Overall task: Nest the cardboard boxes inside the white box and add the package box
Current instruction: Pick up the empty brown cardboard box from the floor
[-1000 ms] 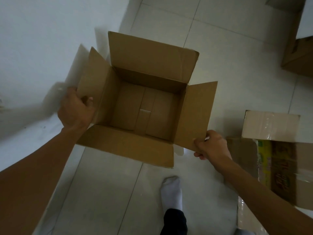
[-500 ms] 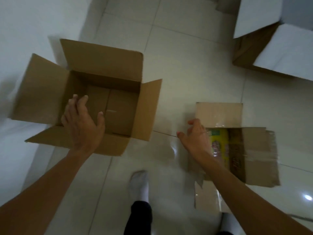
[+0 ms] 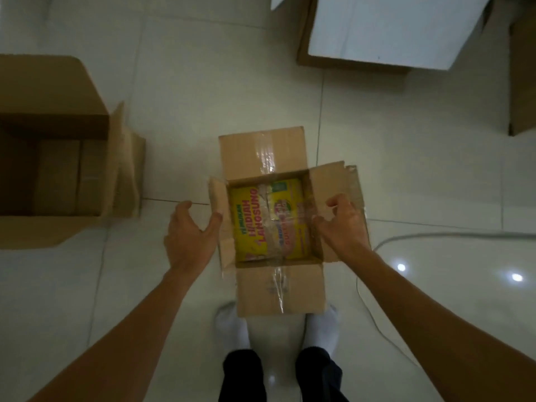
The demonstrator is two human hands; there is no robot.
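A small cardboard box (image 3: 262, 153) with taped flaps stands open on the floor in front of me, and its inside shows yellow printed packaging (image 3: 249, 221). My left hand (image 3: 188, 230) is spread at the box's left side, thumb against the left flap. My right hand (image 3: 342, 221) curls over the right flap and grips it. A larger brown cardboard box (image 3: 52, 91) stands open and empty at the left edge. The white box (image 3: 385, 27) with white flaps sits at the top right.
Another brown box (image 3: 522, 82) stands at the right edge. A pale cable (image 3: 435, 235) runs across the tiled floor to the right of the small box. My feet in white socks (image 3: 232, 323) stand just under the small box's near flap.
I let go of the larger brown box, which now rests at the left. Both hands moved right to the small box, and my right hand took hold of its right flap.
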